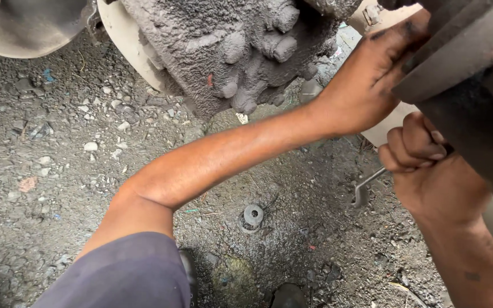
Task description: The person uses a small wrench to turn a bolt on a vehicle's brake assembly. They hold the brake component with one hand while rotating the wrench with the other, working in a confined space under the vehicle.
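Mid-loosening under the mud-caked hub (229,51): right hand (423,165) fists a wrench (366,185), left hand (372,80) grips dark metal part (452,57); next needs steady torque.

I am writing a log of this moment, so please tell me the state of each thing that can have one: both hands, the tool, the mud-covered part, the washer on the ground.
Left hand: pressed on the dark metal part.
Right hand: fingers closed around the metal tool.
Metal tool: held, its lower end sticking out below the fist.
Hub: caked in grey mud.
Washer: lying flat on the gravel ground.
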